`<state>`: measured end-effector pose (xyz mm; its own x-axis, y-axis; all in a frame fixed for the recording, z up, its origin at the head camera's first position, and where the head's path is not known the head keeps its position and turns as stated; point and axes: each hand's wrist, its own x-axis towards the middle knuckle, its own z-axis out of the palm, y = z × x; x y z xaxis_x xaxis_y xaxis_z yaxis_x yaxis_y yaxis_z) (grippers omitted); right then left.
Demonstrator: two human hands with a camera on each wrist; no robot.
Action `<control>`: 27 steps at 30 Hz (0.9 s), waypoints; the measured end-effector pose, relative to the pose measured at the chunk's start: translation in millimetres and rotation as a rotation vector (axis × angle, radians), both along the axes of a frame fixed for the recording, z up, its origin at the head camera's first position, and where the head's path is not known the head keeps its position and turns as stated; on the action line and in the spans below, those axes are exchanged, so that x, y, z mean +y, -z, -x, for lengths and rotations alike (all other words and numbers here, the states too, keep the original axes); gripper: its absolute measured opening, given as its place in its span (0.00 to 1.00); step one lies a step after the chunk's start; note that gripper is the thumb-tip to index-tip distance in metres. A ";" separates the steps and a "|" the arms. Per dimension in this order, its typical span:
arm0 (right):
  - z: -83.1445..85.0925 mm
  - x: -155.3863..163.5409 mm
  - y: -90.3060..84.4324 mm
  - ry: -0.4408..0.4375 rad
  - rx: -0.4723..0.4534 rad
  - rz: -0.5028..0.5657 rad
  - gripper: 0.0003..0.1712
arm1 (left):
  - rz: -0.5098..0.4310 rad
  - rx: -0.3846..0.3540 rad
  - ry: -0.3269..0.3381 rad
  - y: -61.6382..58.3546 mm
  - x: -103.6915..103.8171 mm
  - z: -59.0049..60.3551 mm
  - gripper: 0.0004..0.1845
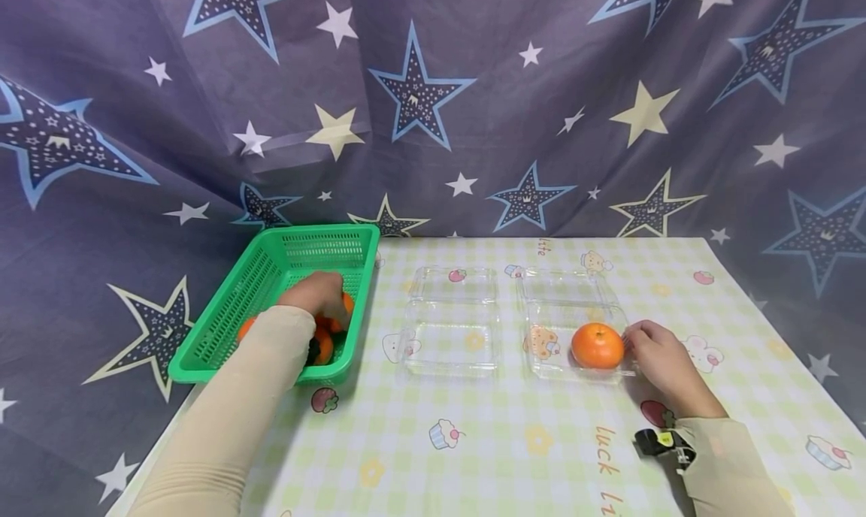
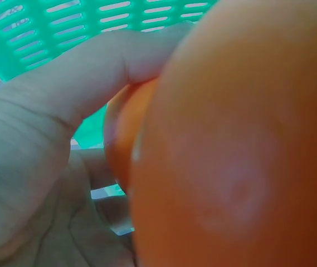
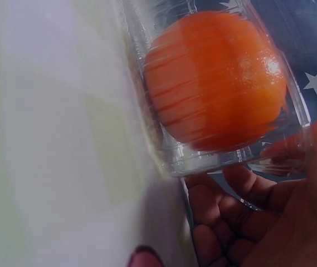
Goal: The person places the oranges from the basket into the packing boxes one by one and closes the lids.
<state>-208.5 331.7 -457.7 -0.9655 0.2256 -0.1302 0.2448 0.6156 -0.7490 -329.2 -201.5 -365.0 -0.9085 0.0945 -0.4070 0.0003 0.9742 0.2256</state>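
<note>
At the left, my left hand point(image 1: 321, 293) reaches down into a green plastic basket point(image 1: 368, 276). Its thumb and fingers curl round a mandarin point(image 2: 123, 130), while another large mandarin point(image 2: 236, 167) fills the near side of the left wrist view. On the right, my right hand point(image 1: 659, 352) holds the right edge of a clear plastic container point(image 1: 551, 368), thumb at the rim and curled fingers beneath it in the right wrist view. One orange mandarin point(image 1: 598, 346) sits in the right part of that container, whose lid point(image 1: 561, 285) lies folded back.
A second clear container point(image 1: 449, 368), lid opened backward, stands between the basket and the first one. More orange fruit point(image 1: 246, 327) lies in the basket. The checked tablecloth point(image 1: 487, 457) covers the table, and a star-patterned curtain point(image 1: 467, 149) hangs close behind it.
</note>
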 end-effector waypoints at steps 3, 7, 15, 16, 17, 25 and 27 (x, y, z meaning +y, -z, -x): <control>-0.1 -0.5 -1.4 0.000 -0.004 0.006 0.27 | -0.002 -0.005 -0.003 1.7 -1.4 1.7 0.18; -0.2 -0.5 -1.8 -0.001 -0.003 0.011 0.27 | 0.002 -0.014 -0.006 4.1 -3.3 5.3 0.19; -3.2 -1.2 1.2 -0.012 -0.014 0.011 0.27 | -0.030 0.001 -0.023 1.7 -5.5 -1.3 0.17; -3.5 -1.4 1.1 -0.014 -0.013 0.013 0.27 | -0.035 0.006 -0.024 0.6 -5.7 -2.3 0.17; -3.7 -1.6 0.8 -0.015 -0.011 0.014 0.27 | -0.038 0.013 -0.022 -0.7 -5.9 -3.0 0.17; -3.4 -0.5 -2.7 -0.008 -0.014 0.027 0.27 | -0.003 0.111 0.029 -15.9 -4.3 -3.0 0.21; -3.2 -0.6 -2.9 -0.007 -0.017 0.030 0.27 | 0.000 0.118 0.024 -18.7 -4.6 -3.2 0.22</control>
